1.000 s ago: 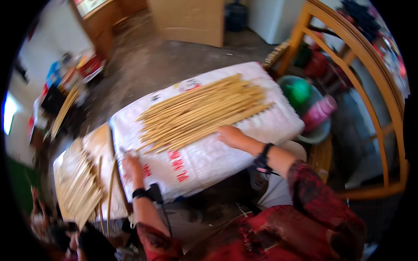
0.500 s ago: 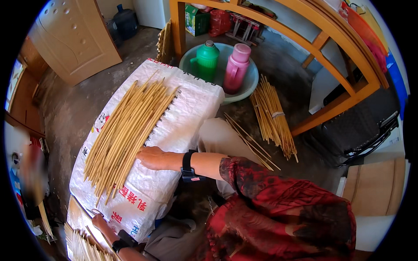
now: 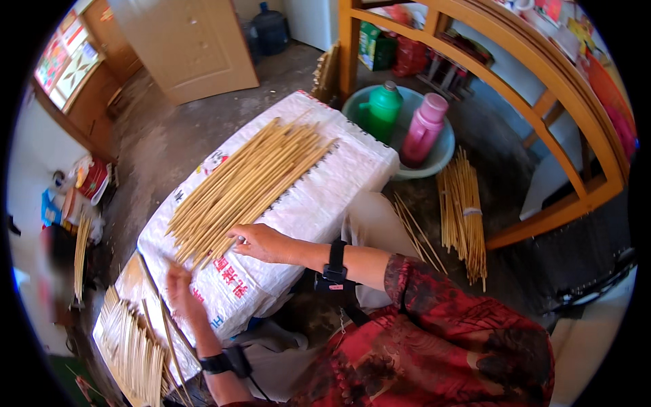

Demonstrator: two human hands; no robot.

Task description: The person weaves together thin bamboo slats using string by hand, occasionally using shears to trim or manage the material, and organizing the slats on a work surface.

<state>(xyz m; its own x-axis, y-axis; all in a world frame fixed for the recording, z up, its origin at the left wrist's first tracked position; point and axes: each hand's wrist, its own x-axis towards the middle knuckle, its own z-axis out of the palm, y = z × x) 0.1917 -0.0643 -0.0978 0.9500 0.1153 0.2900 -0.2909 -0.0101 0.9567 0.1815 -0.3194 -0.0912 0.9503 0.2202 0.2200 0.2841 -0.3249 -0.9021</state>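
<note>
On a white woven sack point(image 3: 359, 156) lies a broad spread of thin tan sticks point(image 3: 251, 183), roughly side by side. My right hand point(image 3: 263, 243) is at the near right edge of the sticks, its fingers bent but partly apart, and I see nothing in them. Smeared by motion, my left hand point(image 3: 183, 292) hovers over the sack's near left part, close to the lower ends of the sticks; whether it holds anything cannot be made out. Below it, a second batch of paler sticks point(image 3: 132, 346) rests on a board with a few longer strips beside it.
A pale basin point(image 3: 442, 161) holds a green flask point(image 3: 384, 112) and a pink flask point(image 3: 422, 132). Right of my knee stands a tied stick bundle point(image 3: 462, 217), with loose sticks point(image 3: 417, 230) beside it. A wooden frame point(image 3: 542, 115) and a black folding chair point(image 3: 576, 244) border the right.
My left hand has risen from the board's edge toward the stick ends. My right hand's fingers have loosened from a closed shape. The whole view has swung left.
</note>
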